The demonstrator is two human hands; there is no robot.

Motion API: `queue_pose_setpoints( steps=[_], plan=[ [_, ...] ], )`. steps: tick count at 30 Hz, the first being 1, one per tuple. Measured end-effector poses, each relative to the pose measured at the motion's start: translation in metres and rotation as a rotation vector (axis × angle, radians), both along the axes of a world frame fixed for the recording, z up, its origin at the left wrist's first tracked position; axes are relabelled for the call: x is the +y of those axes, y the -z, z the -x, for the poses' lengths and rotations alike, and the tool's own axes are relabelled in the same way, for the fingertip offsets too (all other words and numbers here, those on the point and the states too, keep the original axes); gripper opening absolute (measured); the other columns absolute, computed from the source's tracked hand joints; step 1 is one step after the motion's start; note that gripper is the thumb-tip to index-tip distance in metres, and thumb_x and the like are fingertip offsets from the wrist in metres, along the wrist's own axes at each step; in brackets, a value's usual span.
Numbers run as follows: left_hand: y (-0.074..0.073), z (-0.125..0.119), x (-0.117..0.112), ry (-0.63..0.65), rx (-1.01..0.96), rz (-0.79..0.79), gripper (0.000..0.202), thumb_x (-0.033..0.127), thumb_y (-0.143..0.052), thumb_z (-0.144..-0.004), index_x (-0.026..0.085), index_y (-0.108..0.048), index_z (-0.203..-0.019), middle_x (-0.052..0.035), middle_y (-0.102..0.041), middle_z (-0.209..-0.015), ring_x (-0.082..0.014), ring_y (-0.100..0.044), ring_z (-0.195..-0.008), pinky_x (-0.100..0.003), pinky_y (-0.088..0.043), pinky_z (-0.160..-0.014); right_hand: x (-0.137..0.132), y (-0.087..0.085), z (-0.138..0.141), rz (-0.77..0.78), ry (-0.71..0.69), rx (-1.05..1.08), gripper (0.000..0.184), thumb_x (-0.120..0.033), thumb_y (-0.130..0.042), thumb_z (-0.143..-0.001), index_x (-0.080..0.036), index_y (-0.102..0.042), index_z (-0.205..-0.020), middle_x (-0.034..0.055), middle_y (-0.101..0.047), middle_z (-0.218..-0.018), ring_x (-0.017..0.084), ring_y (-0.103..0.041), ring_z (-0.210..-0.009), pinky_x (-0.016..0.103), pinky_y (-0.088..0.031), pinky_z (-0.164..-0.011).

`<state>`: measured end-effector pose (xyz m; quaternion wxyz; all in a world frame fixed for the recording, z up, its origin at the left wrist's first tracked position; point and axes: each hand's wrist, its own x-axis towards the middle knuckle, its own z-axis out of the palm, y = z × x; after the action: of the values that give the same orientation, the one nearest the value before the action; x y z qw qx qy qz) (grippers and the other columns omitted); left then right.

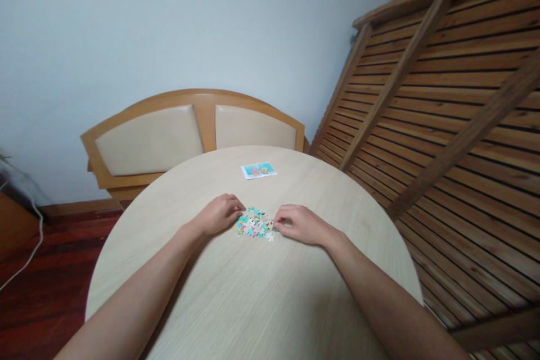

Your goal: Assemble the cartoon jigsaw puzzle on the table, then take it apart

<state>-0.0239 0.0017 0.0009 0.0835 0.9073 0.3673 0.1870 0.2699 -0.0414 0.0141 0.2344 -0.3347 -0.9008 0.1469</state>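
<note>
A small heap of jigsaw puzzle pieces (254,223) lies on the round, pale wood table (236,304). The pieces are turquoise, pink, yellow and plain whitish. At the heap's left edge is my left hand (220,215), its fingers loosely bent and touching the outer pieces, with no held piece visible. My right hand (297,224) is at the right edge, thumb and forefinger brought together on a puzzle piece that is mostly hidden by the fingertips. Beyond the heap, a small picture card (259,170) with colourful cartoon figures on turquoise lies flat.
Behind the table stands a wooden headboard (205,124) with cream padded panels, against a pale wall (189,22). A large slatted wooden frame (426,107) leans along the right side. On the left, a white cable (37,242) hangs down to the dark red floor (63,264).
</note>
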Motion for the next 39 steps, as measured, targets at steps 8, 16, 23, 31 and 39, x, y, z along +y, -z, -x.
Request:
queue_pose_setpoints(
  steps=[8,16,23,31,39],
  plan=[
    [-0.001,-0.013,-0.009,0.105,-0.046,-0.034,0.028,0.034,-0.05,-0.102,0.02,-0.072,-0.11,-0.0096,-0.069,-0.106,-0.022,-0.062,-0.101,-0.036,-0.049,-0.095,0.011,0.005,-0.009,-0.054,0.125,0.023,0.013,-0.018,-0.056,-0.093,-0.018,-0.068,-0.086,0.0051,-0.068,-0.089,0.018,-0.062,-0.087,0.03,-0.047,-0.083],
    [-0.001,-0.017,-0.011,0.096,0.002,-0.024,0.032,0.034,-0.044,-0.104,0.019,-0.071,-0.114,-0.0102,-0.069,-0.107,-0.0226,-0.061,-0.103,-0.038,-0.048,-0.097,0.025,0.019,-0.025,-0.054,0.344,-0.05,0.012,-0.02,-0.06,-0.09,-0.018,-0.07,-0.083,0.0066,-0.07,-0.093,0.019,-0.063,-0.091,0.032,-0.046,-0.086],
    [0.003,-0.016,-0.01,0.094,-0.004,-0.018,0.028,0.032,-0.047,-0.102,0.019,-0.071,-0.111,-0.0103,-0.068,-0.107,-0.0224,-0.061,-0.103,-0.037,-0.049,-0.097,0.023,0.021,-0.016,-0.056,0.348,-0.012,0.013,-0.024,-0.06,-0.093,-0.019,-0.072,-0.092,0.0071,-0.07,-0.098,0.02,-0.063,-0.097,0.033,-0.047,-0.09],
    [0.001,-0.017,-0.012,0.092,-0.007,-0.015,0.027,0.031,-0.049,-0.101,0.018,-0.071,-0.106,-0.0105,-0.068,-0.106,-0.0227,-0.061,-0.102,-0.036,-0.049,-0.096,0.016,0.03,0.007,-0.058,0.277,0.022,0.02,-0.031,-0.064,-0.093,-0.022,-0.075,-0.109,0.0072,-0.068,-0.114,0.021,-0.061,-0.108,0.036,-0.046,-0.098],
    [0.001,-0.016,-0.009,0.111,-0.007,-0.025,0.027,0.03,-0.048,-0.101,0.019,-0.072,-0.104,-0.0099,-0.07,-0.102,-0.022,-0.063,-0.099,-0.036,-0.049,-0.092,0.015,0.025,0.007,-0.034,0.281,0.019,0.011,-0.026,-0.066,-0.092,-0.02,-0.074,-0.096,0.0062,-0.073,-0.1,0.021,-0.063,-0.098,0.035,-0.046,-0.091]
  ],
)
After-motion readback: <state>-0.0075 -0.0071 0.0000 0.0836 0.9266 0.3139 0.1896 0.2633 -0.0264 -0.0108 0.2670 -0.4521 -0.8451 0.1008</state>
